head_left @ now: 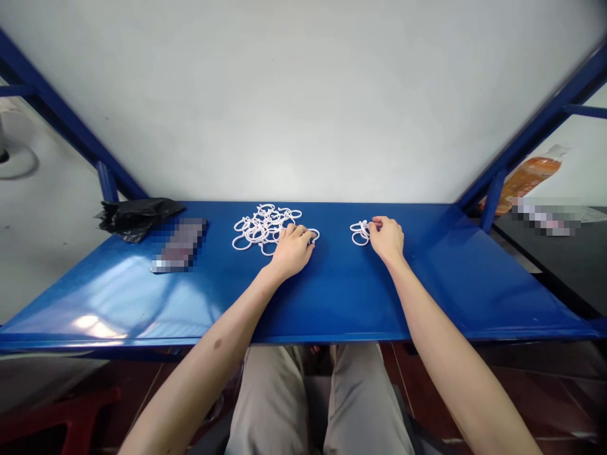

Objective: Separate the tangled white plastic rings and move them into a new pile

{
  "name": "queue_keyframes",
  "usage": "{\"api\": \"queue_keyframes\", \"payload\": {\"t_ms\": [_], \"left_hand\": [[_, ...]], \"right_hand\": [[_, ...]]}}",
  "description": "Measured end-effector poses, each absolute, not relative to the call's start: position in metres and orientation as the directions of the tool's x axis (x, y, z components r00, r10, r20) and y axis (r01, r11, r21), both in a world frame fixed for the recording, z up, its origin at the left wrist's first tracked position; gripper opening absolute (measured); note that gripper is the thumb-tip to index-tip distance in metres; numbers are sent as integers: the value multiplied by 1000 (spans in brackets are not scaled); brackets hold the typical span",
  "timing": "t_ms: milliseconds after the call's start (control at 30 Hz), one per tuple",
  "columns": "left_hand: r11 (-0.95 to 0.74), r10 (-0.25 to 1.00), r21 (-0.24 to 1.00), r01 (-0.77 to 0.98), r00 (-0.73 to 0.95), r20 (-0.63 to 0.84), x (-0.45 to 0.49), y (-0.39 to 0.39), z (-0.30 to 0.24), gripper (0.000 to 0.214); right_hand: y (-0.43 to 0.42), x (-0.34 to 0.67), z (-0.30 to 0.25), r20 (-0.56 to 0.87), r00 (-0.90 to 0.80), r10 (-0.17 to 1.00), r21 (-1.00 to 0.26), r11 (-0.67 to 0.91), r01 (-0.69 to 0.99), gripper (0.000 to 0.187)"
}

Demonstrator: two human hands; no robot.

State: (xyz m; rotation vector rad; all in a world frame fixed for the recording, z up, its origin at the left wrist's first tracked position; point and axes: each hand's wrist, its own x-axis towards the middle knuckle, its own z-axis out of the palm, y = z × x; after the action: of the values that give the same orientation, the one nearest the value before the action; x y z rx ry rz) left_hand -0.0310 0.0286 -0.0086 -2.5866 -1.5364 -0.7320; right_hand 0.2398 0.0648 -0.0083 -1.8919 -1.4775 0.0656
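A loose heap of white plastic rings (258, 229), which look like shower curtain rings, lies on the blue table left of centre. My left hand (293, 249) rests at the heap's right edge, fingers bent downward. One white ring (316, 234) sticks out beside its thumb and seems pinched there. Farther right is a small cluster of similar rings (359, 235). My right hand (387, 237) touches that cluster from its right side, its fingertips closed at the edge of a ring. The fingers partly hide what each hand grips.
A black plastic bag (137, 218) and a blurred-out flat object (180, 246) lie on the table (332, 303) at left. Blue frame posts (493, 199) rise at both sides before a pale wall. Beyond the right post, an orange-labelled bottle (533, 177) leans on a black surface.
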Motion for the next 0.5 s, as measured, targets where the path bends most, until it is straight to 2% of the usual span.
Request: {"api": "queue_keyframes", "payload": {"t_ms": [100, 200, 333, 400, 500], "left_hand": [[-509, 812, 228, 830, 375, 446, -30, 28, -10, 30], [-486, 830, 239, 841, 359, 426, -30, 28, -9, 19], [-483, 837, 283, 828, 343, 426, -27, 25, -3, 13], [-521, 828, 377, 766, 345, 443, -25, 23, 2, 13], [-531, 847, 635, 561, 352, 397, -23, 22, 6, 13]], "right_hand": [[64, 238, -12, 451, 351, 821, -535, -66, 842, 30], [61, 233, -10, 530, 314, 787, -526, 14, 851, 30], [48, 216, 2, 585, 159, 795, -516, 214, 830, 27], [39, 204, 8, 574, 8, 819, -545, 375, 750, 26], [25, 186, 13, 502, -207, 840, -612, 514, 600, 26]]}}
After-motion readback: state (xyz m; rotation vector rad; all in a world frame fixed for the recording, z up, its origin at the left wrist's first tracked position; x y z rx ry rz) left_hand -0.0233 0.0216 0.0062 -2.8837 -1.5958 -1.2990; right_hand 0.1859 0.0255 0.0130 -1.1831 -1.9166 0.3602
